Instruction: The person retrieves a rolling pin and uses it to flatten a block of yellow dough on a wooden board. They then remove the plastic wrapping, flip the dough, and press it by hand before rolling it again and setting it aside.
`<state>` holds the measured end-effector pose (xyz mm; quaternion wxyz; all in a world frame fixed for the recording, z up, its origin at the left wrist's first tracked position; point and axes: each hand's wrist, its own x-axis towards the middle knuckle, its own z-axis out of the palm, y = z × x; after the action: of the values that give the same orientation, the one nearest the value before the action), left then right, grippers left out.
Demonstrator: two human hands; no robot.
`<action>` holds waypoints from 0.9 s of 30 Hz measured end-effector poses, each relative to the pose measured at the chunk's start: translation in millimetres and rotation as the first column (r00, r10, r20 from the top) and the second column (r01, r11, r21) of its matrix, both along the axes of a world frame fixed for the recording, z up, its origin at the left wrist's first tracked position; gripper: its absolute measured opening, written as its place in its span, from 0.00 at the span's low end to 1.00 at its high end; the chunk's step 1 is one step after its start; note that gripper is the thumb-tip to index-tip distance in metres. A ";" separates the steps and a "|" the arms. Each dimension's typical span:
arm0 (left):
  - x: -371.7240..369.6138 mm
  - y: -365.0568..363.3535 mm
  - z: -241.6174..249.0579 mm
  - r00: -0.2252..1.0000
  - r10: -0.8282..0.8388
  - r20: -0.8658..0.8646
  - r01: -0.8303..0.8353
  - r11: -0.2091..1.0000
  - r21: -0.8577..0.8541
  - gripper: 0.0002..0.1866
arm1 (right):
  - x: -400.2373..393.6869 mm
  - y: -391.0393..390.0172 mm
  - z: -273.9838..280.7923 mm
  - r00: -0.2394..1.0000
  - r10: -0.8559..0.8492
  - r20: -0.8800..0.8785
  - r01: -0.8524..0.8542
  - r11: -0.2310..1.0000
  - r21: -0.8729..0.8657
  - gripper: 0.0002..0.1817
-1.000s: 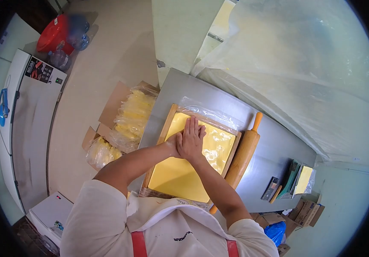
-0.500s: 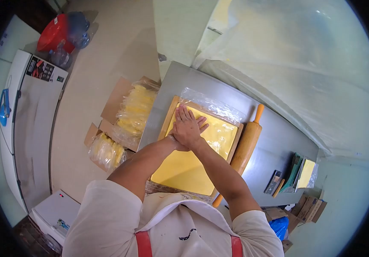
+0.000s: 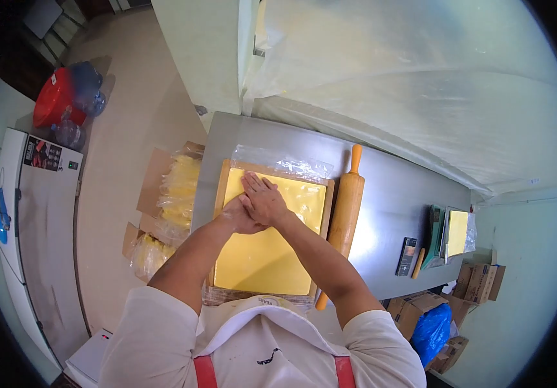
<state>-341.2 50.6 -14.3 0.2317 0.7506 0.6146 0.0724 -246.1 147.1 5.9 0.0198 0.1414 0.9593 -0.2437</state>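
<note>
Atop the sheet [image 3: 265, 268], I see the right hand [image 3: 267, 204] pressed flat over the left hand [image 3: 238, 217], probably pooling weight; a frame [image 3: 327, 208] edges it.

1 glossy yellow slab [image 3: 265, 249], lying flat, inside 1 rectangular wooden frame [image 3: 328, 204]

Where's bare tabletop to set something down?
Biggest patch: steel table between rolling pin and dark flat box. Smaller: far-left corner, beyond the clear film. Crowded: wooden frame, left hand and right hand stacked over its yellow sheet; also the right end, green items.
</note>
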 end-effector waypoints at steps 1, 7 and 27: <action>-2.4 -1.3 5.6 0.998 -0.055 0.006 0.055 0.990 -0.131 0.36 | 3.7 2.5 2.5 1.000 -0.011 0.015 0.011 1.000 -0.024 0.32; -0.4 6.4 51.6 0.979 -0.107 -0.176 0.056 0.961 -0.271 0.37 | 36.7 18.0 -6.3 0.994 -0.105 -0.020 0.104 0.994 -0.020 0.31; 32.7 -84.7 18.4 0.899 0.415 -0.139 -0.414 0.909 0.036 0.37 | 101.5 -62.4 -7.2 0.915 -0.398 0.062 0.381 0.906 0.185 0.36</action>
<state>-308.5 -34.1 4.1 0.1644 0.6064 0.7751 0.0677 -144.5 84.7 -1.3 0.0057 0.3432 0.9266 -0.1533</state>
